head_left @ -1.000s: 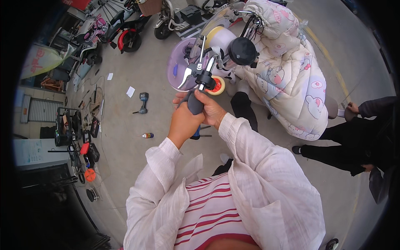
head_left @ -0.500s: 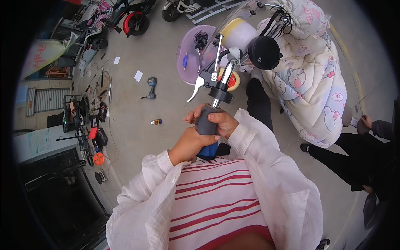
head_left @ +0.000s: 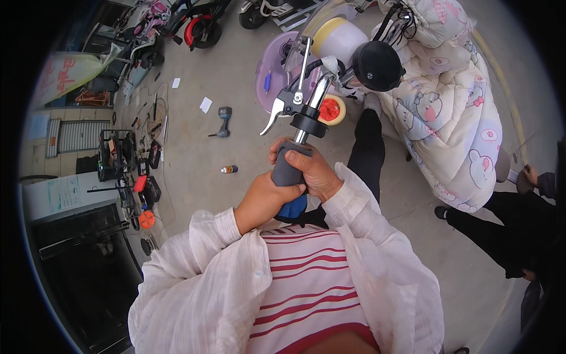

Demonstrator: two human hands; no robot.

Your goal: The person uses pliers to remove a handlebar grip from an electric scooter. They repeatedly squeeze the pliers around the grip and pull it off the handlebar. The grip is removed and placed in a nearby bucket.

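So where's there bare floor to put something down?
Bare floor lies between the drill, the can and the tool clutter at far left. Another patch sits between the quilt, the right sleeve and the black shoe. It's crowded along that clutter, and where the left hand and right hand wrap the grip near the lever.
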